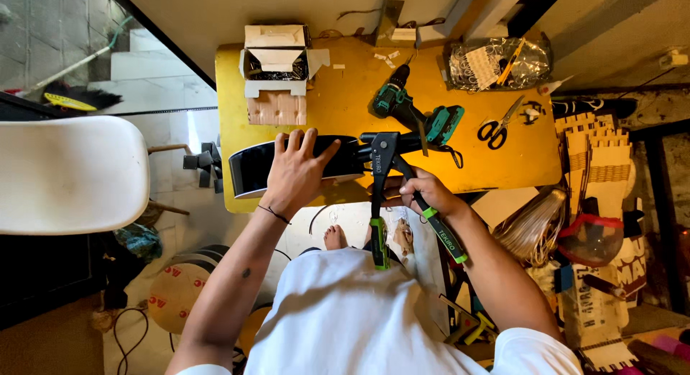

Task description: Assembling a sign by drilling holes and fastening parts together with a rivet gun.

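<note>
My left hand point(295, 170) lies flat, fingers spread, on a curved glossy black panel point(248, 170) at the near edge of the yellow table point(345, 105). My right hand point(424, 193) grips one handle of a black hand riveter point(382, 175) with green-tipped handles. The riveter's head rests at the panel's right end, and its two handles spread apart toward me.
A teal cordless drill point(413, 112) lies behind the riveter. Scissors point(497, 127) and a clear bag of parts point(496, 62) sit at the right, an open cardboard box point(277, 66) at the back left. A white chair point(68, 174) stands left. Laser-cut cardboard pieces point(604, 174) pile at the right.
</note>
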